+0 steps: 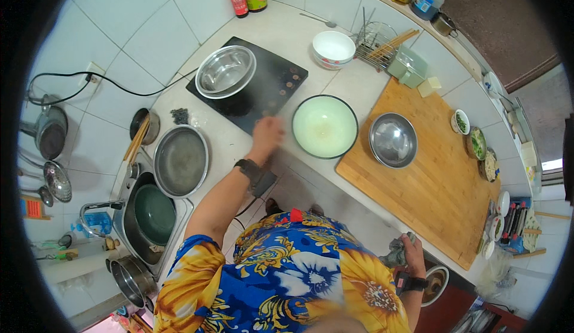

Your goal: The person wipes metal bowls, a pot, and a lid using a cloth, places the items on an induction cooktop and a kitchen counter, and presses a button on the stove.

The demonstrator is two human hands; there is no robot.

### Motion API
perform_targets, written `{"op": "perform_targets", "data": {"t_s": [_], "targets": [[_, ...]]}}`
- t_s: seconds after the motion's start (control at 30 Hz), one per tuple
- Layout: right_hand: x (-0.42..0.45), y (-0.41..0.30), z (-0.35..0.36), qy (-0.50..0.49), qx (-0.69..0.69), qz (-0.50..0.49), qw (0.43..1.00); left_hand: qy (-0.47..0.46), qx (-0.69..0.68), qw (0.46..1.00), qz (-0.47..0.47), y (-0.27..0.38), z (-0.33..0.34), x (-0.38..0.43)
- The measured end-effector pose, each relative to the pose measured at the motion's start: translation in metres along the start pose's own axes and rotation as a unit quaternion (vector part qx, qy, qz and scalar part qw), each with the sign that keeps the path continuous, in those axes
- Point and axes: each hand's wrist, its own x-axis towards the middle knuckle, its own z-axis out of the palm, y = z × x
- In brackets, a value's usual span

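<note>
My left hand [268, 136], blurred and partly curled, hovers at the front edge of a black induction cooktop [251, 109]. Whether its fingers touch the surface I cannot tell. Two stacked metal basins [226, 70] sit on the cooktop's back left part. Just right of that hand stands a pale green enamel basin [325, 126] with a dark rim. My right hand [413, 250] grips a crumpled grey cloth [395, 253] low on the right, beside the front edge of a wooden cutting board [430, 198]. On the board rests a steel bowl [393, 140].
Left of the cooktop, a metal basin [181, 161] stands beside the sink [130, 243], which holds a dark green basin [154, 214]. White bowls [333, 48] and a wire rack [374, 41] stand behind. Small bowls of chopped food [476, 144] line the board's right edge.
</note>
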Motion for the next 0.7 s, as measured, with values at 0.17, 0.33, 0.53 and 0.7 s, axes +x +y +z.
{"op": "perform_targets", "data": {"t_s": [0.17,0.33,0.53,0.7], "targets": [[0.021,0.035,0.003,-0.002,-0.017,0.002,1.000,0.152,-0.135,0.978,0.055,0.061,-0.085,0.008],[0.047,0.048,0.018,-0.038,-0.044,-0.039,0.998,0.197,-0.101,0.975,-0.030,0.066,-0.141,0.037],[0.047,0.026,0.024,-0.029,-0.071,-0.069,0.995,0.229,-0.016,0.973,-0.037,0.055,-0.167,0.085],[0.036,0.028,0.021,-0.019,-0.031,-0.059,0.998,0.188,0.005,0.981,-0.047,0.067,-0.174,0.090]]}}
